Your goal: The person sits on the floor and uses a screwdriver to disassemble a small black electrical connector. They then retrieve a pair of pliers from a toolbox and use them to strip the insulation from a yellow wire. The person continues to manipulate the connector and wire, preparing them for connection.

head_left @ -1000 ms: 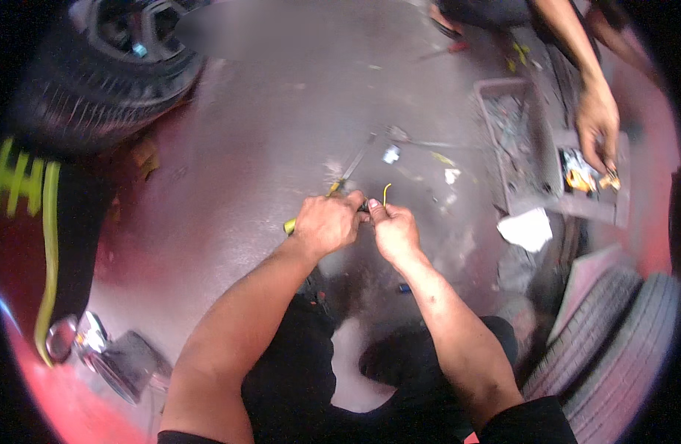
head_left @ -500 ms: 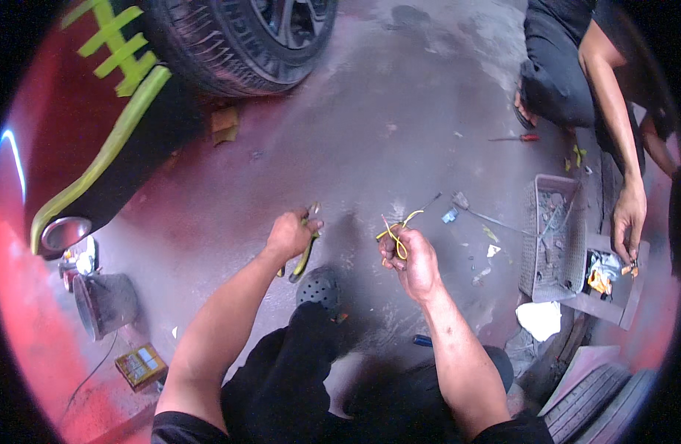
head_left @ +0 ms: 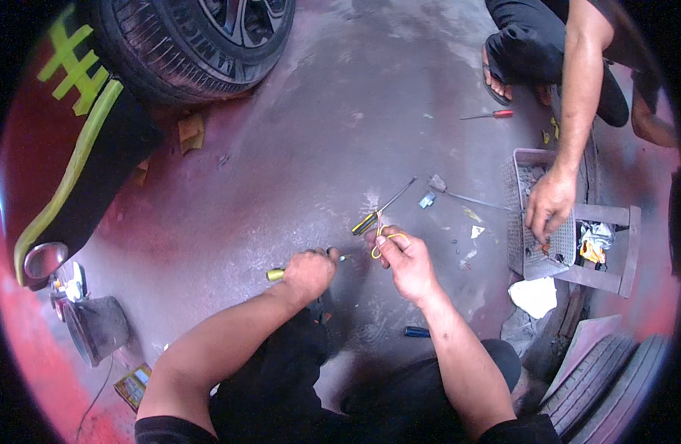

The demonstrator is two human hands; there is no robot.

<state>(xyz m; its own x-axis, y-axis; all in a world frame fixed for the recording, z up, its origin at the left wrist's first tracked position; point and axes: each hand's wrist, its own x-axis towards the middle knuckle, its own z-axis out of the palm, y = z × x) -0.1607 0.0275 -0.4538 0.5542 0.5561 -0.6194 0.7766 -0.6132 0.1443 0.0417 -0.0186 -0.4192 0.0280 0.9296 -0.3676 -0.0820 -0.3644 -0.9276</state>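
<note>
The person is crouching over the grey floor. The left hand is closing its fingers around a yellow-ended tool, the tip poking out toward the right hand. That hand is pinching a bent yellow wire between its fingers, just below a black-and-yellow screwdriver lying on the floor.

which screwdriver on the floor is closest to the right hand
The yellow-and-black-handled screwdriver, lying just beyond the right hand. The red-handled screwdriver lies far off near the other person's foot.
</note>
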